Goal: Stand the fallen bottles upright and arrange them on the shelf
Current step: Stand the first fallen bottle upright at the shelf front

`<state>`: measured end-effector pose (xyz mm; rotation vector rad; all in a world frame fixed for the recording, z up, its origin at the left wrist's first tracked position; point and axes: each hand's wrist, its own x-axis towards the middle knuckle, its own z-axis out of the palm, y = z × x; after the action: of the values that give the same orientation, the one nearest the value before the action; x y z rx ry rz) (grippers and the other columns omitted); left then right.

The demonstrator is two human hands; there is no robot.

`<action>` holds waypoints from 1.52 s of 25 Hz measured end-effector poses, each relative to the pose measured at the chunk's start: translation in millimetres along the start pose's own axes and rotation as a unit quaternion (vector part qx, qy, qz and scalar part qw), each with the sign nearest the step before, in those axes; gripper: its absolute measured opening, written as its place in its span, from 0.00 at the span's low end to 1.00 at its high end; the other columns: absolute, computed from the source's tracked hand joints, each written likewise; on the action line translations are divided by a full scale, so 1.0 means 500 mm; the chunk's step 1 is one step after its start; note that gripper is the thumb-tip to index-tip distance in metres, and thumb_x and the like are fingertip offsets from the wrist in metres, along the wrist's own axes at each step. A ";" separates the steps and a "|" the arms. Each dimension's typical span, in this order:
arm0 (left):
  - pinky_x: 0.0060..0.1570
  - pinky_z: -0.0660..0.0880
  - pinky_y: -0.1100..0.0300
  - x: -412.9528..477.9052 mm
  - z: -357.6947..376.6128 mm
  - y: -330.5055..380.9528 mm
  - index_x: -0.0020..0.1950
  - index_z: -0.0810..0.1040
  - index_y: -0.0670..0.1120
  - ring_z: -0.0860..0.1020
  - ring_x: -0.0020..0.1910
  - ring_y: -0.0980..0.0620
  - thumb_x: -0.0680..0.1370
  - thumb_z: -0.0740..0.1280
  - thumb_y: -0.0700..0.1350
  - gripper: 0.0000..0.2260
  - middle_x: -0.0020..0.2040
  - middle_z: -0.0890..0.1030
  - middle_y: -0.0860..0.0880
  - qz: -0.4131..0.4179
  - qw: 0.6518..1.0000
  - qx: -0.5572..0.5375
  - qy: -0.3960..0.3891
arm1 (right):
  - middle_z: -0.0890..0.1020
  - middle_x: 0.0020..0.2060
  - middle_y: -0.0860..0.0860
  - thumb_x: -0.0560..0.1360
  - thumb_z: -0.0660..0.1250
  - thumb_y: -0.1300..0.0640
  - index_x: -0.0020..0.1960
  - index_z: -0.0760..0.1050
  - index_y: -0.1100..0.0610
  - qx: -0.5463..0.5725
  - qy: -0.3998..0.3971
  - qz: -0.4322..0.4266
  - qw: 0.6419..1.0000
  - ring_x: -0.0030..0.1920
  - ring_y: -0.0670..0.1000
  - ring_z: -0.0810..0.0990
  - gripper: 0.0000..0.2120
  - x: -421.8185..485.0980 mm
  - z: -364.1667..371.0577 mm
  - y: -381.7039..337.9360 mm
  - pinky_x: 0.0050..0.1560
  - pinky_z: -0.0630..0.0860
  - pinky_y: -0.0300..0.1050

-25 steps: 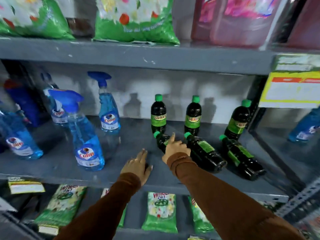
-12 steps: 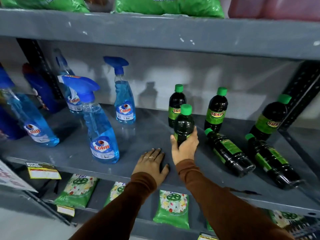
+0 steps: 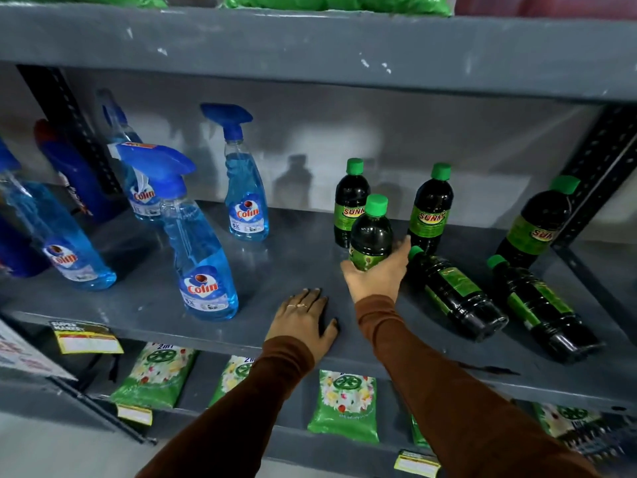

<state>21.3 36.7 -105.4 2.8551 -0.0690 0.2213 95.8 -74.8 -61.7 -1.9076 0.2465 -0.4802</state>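
Note:
My right hand (image 3: pixel 375 279) grips the lower half of a dark green-capped bottle (image 3: pixel 371 232), held upright over the grey middle shelf (image 3: pixel 282 270). Three matching bottles stand behind: one (image 3: pixel 347 198) just left of it, one (image 3: pixel 431 208) to its right, one (image 3: pixel 537 224) tilted by the right post. Two more lie on their sides, caps toward the back: one (image 3: pixel 455 293) beside my right hand, another (image 3: pixel 541 308) further right. My left hand (image 3: pixel 303 320) rests flat on the shelf near its front edge, fingers spread, holding nothing.
Several blue Colin spray bottles stand on the left half of the shelf, the nearest (image 3: pixel 201 270) at the front, another (image 3: pixel 244 198) further back. Green detergent packets (image 3: pixel 344 405) fill the shelf below. An upper shelf (image 3: pixel 310 46) hangs overhead; a black post (image 3: pixel 599 174) bounds the right.
My right hand took hold of the fallen bottle nearest the middle and raised it upright. It has since shifted slightly back and right. My left hand stays flat on the shelf.

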 end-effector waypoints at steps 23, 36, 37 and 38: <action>0.73 0.44 0.56 -0.057 -0.029 -0.014 0.74 0.47 0.44 0.48 0.75 0.49 0.50 0.25 0.77 0.60 0.77 0.50 0.46 0.090 0.986 0.091 -0.108 | 0.80 0.56 0.56 0.59 0.79 0.59 0.59 0.70 0.58 -0.077 -0.249 0.024 0.965 0.53 0.53 0.78 0.32 -0.030 -0.148 -0.019 0.53 0.70 0.39; 0.74 0.44 0.55 -0.058 -0.025 -0.002 0.73 0.45 0.43 0.48 0.75 0.49 0.48 0.26 0.78 0.62 0.77 0.48 0.45 0.072 0.984 0.102 -0.126 | 0.62 0.72 0.59 0.63 0.74 0.62 0.73 0.51 0.59 -0.182 -0.389 -0.031 0.903 0.73 0.60 0.58 0.46 -0.072 -0.192 0.004 0.73 0.58 0.53; 0.74 0.44 0.55 -0.058 -0.024 -0.004 0.74 0.45 0.43 0.48 0.75 0.49 0.48 0.26 0.78 0.62 0.77 0.48 0.45 0.072 0.984 0.101 -0.125 | 0.56 0.75 0.58 0.65 0.72 0.60 0.74 0.46 0.57 -0.275 -0.369 -0.067 0.885 0.75 0.60 0.50 0.47 -0.053 -0.200 0.013 0.75 0.50 0.56; 0.74 0.44 0.55 -0.057 -0.022 -0.006 0.74 0.45 0.44 0.48 0.75 0.49 0.48 0.27 0.79 0.62 0.77 0.48 0.45 0.073 0.984 0.102 -0.125 | 0.53 0.75 0.58 0.66 0.70 0.59 0.74 0.45 0.56 -0.355 -0.307 -0.098 0.878 0.76 0.60 0.44 0.46 -0.031 -0.211 0.024 0.75 0.44 0.58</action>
<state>-8.3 43.2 -100.1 3.0683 -0.3232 -0.1087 36.3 -161.7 -42.4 -2.7113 -0.2323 0.1469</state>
